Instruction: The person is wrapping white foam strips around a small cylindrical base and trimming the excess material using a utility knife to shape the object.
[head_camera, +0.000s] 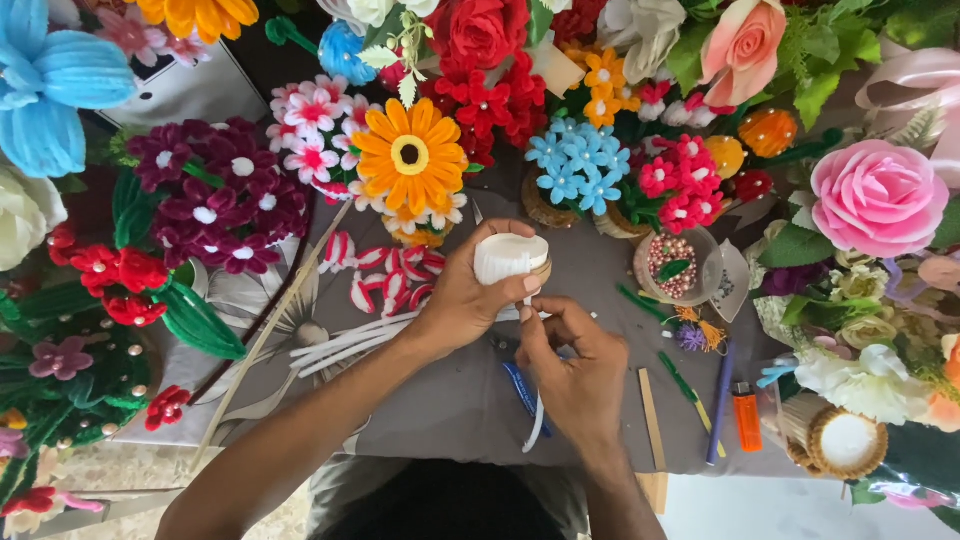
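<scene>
Grey cloth-covered table (450, 400) seen from above, ringed w/ handmade flowers: orange daisy (410, 155) top centre, red rose (478, 32) behind it, small blue blossoms (578, 165) to its right, big pink rose (877, 196) far right, dark purple cluster (222, 200) on the left. Left hand (470, 295) is closed around a small white ribbed cup-like piece (510, 257), held up just above the table near centre, fingers wrapped round its side & thumb on the front. Right hand (572, 365) sits just below it, fingertips pinched on a thin white strip (537, 420) that hangs down from under the cup. Blue ribbon bit (520, 390) lies on the cloth under the right hand. White stems (345, 345) lie left of the hands, red-and-white petals (385, 275) beside them. To the right: glass bowl of pink beads (675, 262), purple pen (720, 400), orange lighter (747, 420), wooden stick (651, 420)
</scene>
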